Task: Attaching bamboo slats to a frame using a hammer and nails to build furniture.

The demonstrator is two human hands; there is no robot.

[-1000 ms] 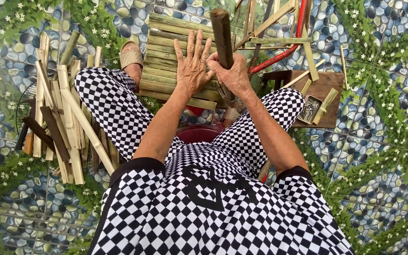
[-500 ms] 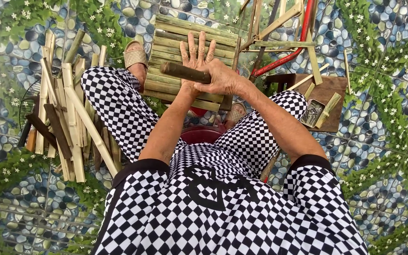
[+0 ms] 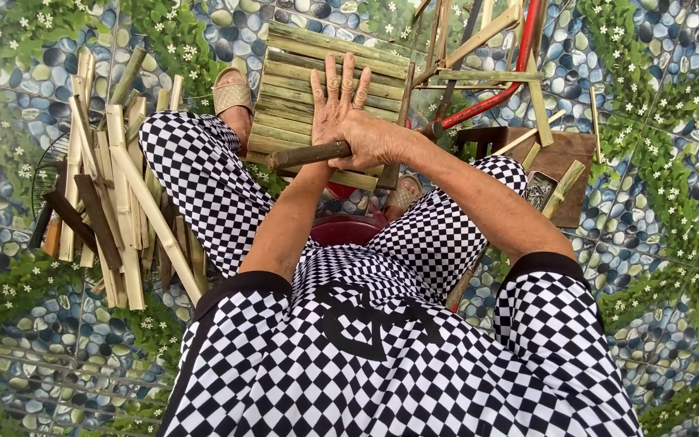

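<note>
My left hand (image 3: 335, 101) lies flat, fingers spread, on a panel of green bamboo slats (image 3: 293, 89) in front of my knees. My right hand (image 3: 375, 139) grips a dark wooden stick (image 3: 305, 154) that lies nearly level, its free end pointing left across my left wrist. The stick hides the lower part of my left hand. I sit in black-and-white checked clothes, a sandalled foot (image 3: 232, 93) beside the panel.
A pile of split bamboo strips (image 3: 119, 194) lies on the floor to my left, over a wire fan grille (image 3: 46, 174). A bamboo frame with a red bar (image 3: 499, 93) stands ahead right. A brown board (image 3: 564, 154) with a small tin (image 3: 540, 188) and a red stool (image 3: 348, 231) are close.
The stick swung from upright a second ago down to nearly level, dropping onto the back of my left wrist. My left hand stayed flat on the slats.
</note>
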